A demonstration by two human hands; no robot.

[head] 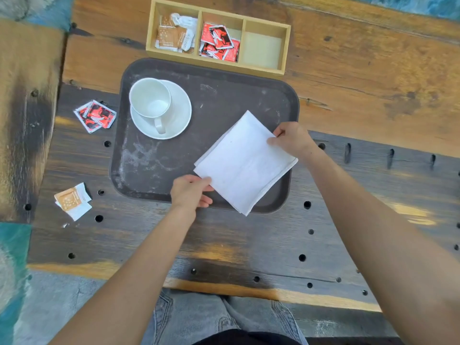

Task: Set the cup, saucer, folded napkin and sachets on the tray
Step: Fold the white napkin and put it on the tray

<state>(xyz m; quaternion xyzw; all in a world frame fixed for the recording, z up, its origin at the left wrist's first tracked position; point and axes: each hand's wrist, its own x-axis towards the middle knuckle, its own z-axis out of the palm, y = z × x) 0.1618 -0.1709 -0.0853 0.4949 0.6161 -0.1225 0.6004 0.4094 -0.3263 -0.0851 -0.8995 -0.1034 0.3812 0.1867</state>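
Observation:
A dark brown tray point(219, 80) lies in the middle of the wooden table. On its far left part a white cup point(150, 98) stands on a white saucer point(179, 108). A folded white napkin point(245, 163) sits tilted over the tray's right part, one corner past the near rim. My left hand point(190, 191) pinches its near left corner. My right hand point(290, 139) pinches its far right corner. Red sachets point(95, 115) lie on the table left of the tray. Orange and white sachets point(73, 201) lie nearer, also off the tray.
A wooden box with three compartments point(286, 48) stands just behind the tray; the left holds orange and white sachets, the middle red ones, the right one nothing. The dark plank has several round holes and slots. My legs in jeans show below the table's near edge.

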